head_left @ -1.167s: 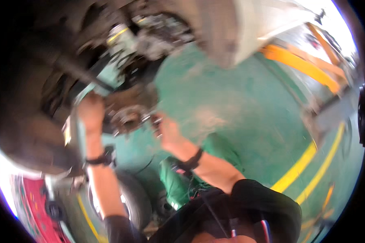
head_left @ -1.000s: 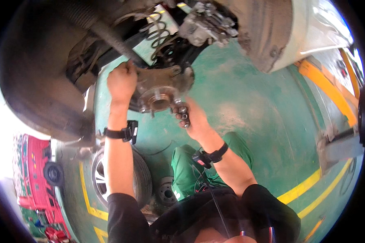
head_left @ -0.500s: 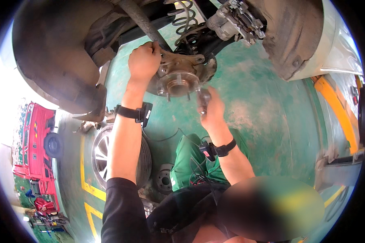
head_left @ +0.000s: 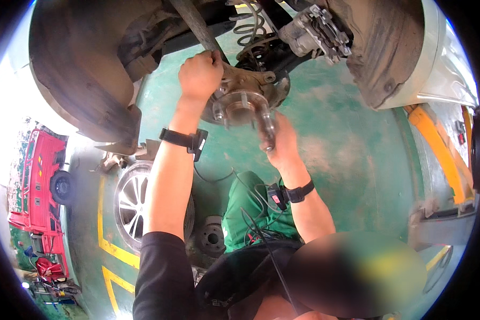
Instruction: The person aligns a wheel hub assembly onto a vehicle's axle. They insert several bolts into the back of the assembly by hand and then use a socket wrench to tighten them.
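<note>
A rusty wheel hub point(head_left: 237, 104) with several protruding studs hangs on the suspension in front of me. My left hand point(head_left: 201, 74) is closed in a fist at the upper left of the hub, beside the steering knuckle point(head_left: 242, 79). What its fingers hold, if anything, is hidden. On the hub's right side my right hand point(head_left: 284, 140) grips a dark, worn cylindrical metal tool point(head_left: 267, 130). The tool's upper end meets the hub flange, and its lower end sticks out below my fingers. Its exact kind is unclear.
Above are a coil spring point(head_left: 249, 26), a hanging brake caliper point(head_left: 317, 34) and wheel-arch liners. A wheel point(head_left: 130, 202) and a brake disc point(head_left: 212, 237) rest on the green floor. A yellow lift arm point(head_left: 440, 154) stands right; a red vehicle point(head_left: 40, 181) is far left.
My view has shifted slightly, so the hub appears a little further right. The right hand's tool now overlaps the hub flange more and looks less blurred. The left hand stays beside the knuckle.
</note>
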Motion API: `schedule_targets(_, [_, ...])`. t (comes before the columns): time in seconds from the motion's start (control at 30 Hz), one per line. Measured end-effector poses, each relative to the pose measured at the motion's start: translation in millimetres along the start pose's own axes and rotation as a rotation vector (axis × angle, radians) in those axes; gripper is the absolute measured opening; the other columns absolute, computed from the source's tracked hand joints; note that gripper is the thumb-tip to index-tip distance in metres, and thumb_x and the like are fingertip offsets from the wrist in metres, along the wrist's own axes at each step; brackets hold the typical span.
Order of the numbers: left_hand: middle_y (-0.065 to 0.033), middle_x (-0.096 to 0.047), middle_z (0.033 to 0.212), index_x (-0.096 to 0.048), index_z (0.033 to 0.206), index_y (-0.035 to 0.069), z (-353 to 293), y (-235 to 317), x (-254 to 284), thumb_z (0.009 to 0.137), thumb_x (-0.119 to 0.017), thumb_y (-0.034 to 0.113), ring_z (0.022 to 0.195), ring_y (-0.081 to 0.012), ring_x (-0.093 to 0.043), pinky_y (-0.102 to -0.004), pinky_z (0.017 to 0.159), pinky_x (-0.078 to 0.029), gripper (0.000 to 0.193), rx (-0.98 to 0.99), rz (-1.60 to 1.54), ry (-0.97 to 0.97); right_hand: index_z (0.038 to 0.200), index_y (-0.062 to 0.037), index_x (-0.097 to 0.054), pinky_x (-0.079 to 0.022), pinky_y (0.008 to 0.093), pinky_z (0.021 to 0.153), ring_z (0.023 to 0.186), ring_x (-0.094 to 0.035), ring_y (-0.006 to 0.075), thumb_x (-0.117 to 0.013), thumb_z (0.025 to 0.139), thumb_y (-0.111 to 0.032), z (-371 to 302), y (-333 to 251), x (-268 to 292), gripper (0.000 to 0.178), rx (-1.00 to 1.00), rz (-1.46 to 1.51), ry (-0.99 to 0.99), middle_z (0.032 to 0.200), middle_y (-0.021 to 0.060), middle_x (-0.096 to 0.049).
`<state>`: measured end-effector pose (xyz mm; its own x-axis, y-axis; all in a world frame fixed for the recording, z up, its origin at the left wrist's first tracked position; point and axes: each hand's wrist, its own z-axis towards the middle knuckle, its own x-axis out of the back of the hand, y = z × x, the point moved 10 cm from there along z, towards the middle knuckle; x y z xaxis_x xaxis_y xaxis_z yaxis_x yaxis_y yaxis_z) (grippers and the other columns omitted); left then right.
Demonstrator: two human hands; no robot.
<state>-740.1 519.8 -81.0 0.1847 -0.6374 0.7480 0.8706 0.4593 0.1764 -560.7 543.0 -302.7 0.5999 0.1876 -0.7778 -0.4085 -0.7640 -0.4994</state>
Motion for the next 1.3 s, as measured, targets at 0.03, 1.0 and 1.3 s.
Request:
schedule_targets(0.03, [-0.0196, -0.067, 0.073, -0.068, 0.076, 0.004, 1, -1, 0, 0.092, -0.055, 0.033, 0.072, -0.0418, -0.065, -0.0497, 0.067, -0.052, 0.036, -0.003, 0.015, 0.004, 0.091, -0.0051, -0.062, -0.034, 0.0204, 0.045, 0.062, -0.049, 0.0077, -0.051, 0.096, -0.035, -3, 4, -11, 0.032, -0.045, -0.048, -0.077, 0.075, 0.0004, -0.059])
schedule_targets(1.0, [-0.0199, -0.066, 0.071, -0.069, 0.074, 0.004, -2, -4, 3, 0.090, -0.056, 0.032, 0.070, -0.0414, -0.065, -0.0490, 0.065, -0.052, 0.035, 0.063, 0.037, 0.047, 0.093, -0.0077, -0.058, -0.035, 0.0202, 0.044, 0.060, -0.050, 0.0085, -0.053, 0.097, -0.036, -1, 10, -3, 0.029, -0.039, -0.011, -0.120, 0.079, 0.0027, -0.060])
schedule_targets(1.3, [-0.0206, -0.066, 0.070, -0.068, 0.072, 0.004, 1, -3, 1, 0.092, -0.055, 0.034, 0.070, -0.0422, -0.065, -0.0501, 0.065, -0.052, 0.037, 0.050, 0.032, 0.058, 0.090, -0.0074, -0.061, -0.032, 0.0202, 0.044, 0.061, -0.048, 0.0074, -0.048, 0.099, -0.038, 1, 4, -12, 0.035, -0.064, -0.056, -0.133, 0.076, -0.0001, -0.059])
